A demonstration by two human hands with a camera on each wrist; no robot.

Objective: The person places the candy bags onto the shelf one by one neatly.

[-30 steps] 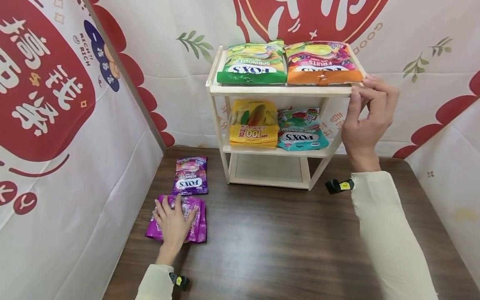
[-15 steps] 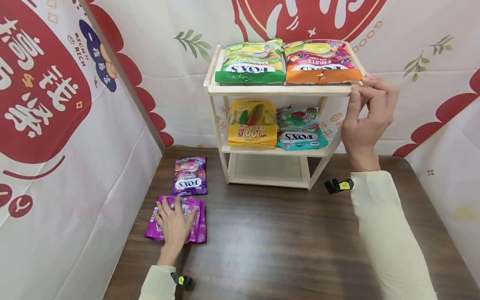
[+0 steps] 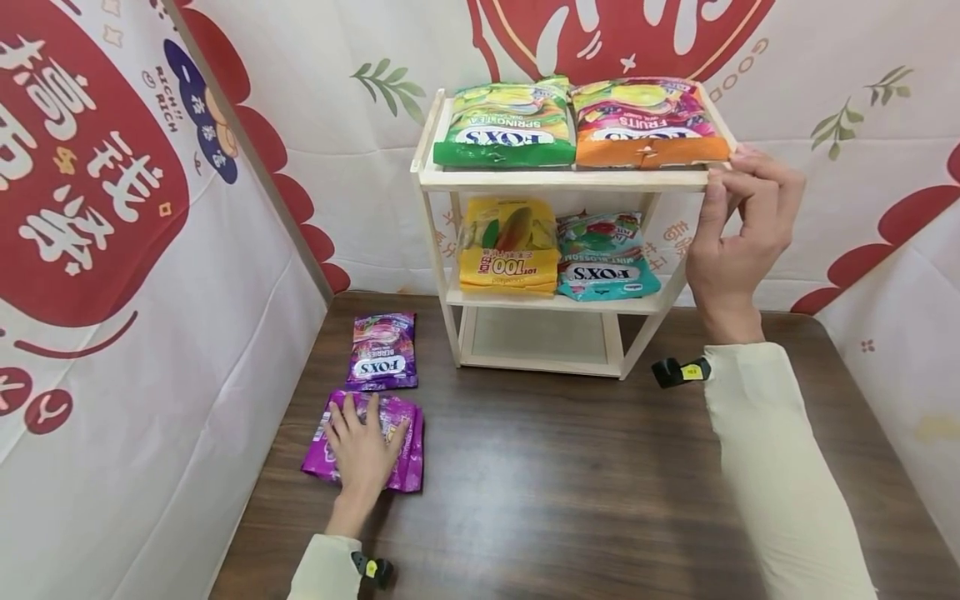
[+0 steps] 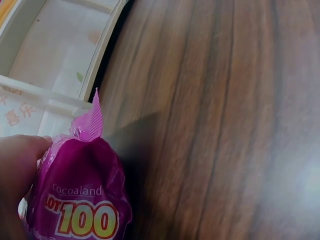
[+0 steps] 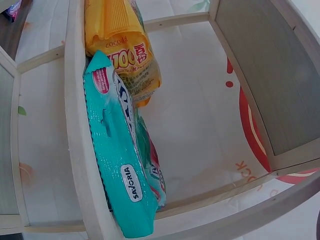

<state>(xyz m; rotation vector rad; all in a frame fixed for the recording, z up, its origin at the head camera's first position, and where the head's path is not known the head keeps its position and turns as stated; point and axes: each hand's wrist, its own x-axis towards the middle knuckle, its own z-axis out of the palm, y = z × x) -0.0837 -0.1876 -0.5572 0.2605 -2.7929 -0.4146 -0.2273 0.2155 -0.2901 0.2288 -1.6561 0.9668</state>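
Note:
My left hand (image 3: 363,454) grips a purple candy bag (image 3: 408,467) at the table's left side, fingers spread across its top. In the left wrist view, the thumb side of the hand lies along the purple bag (image 4: 80,180), printed "cocoaland LOT 100". My right hand (image 3: 746,242) grips the top right corner of a small wooden shelf (image 3: 562,180). A green candy bag (image 3: 506,125) and an orange-and-magenta one (image 3: 648,125) lie on its top. The middle level bears a yellow bag (image 3: 510,250) and a teal bag (image 3: 607,267), the teal one nearer the right hand.
A smaller violet candy bag (image 3: 382,350) lies on the table (image 3: 540,475) just beyond the purple bag. White printed cloth (image 3: 315,167) walls in the left, back and right. The shelf's bottom level (image 3: 537,333) stands near the back cloth.
My left hand and the purple bag have shifted slightly to the right together. The right hand stays on the shelf corner, and the shelf's bags keep their places.

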